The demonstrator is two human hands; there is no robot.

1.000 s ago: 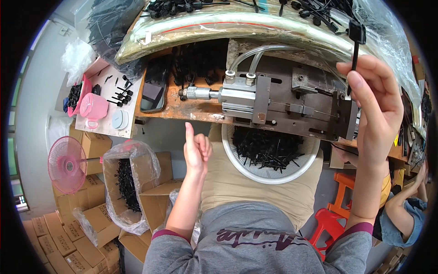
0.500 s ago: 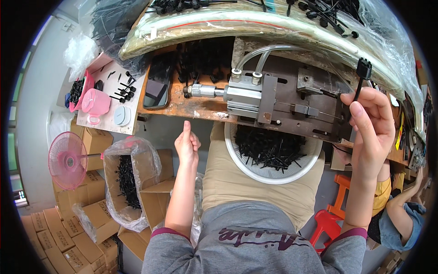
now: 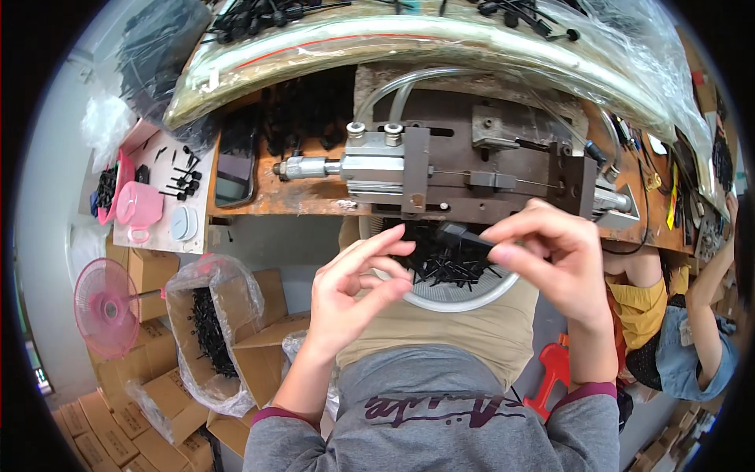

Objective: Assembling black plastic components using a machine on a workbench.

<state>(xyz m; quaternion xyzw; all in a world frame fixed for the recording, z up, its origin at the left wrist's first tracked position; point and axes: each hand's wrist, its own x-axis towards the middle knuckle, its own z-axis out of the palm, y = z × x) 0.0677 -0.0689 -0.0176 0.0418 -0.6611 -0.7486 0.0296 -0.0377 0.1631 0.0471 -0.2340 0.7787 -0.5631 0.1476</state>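
Observation:
Between thumb and fingers of my right hand [image 3: 560,256] is a black plastic part with a wide head [image 3: 456,234]; its thin stem is mostly hidden in my grip. My left hand [image 3: 350,291] is open to the left of it, fingers apart, holding nothing. Both hands hover over a white basket [image 3: 464,303] on my lap, which contains many small thin black pieces [image 3: 440,269]. Just beyond them sits a bench fixture with a silver pneumatic cylinder [image 3: 375,175], a dark metal base [image 3: 511,211] and a small block [image 3: 489,180] on a thin rod.
A phone [image 3: 234,175] lies on the wooden bench left of the fixture. Further left are a pink mug [image 3: 141,202], a pink fan [image 3: 107,307] and a plastic-lined carton [image 3: 177,315] of black pieces. At right, another person's arm [image 3: 706,295] shows beside a red stool [image 3: 553,374].
My right hand has brought the black part from the fixture's right end down over the basket, tipping it sideways. My left hand has risen and opened from a loose fist. The view has shifted.

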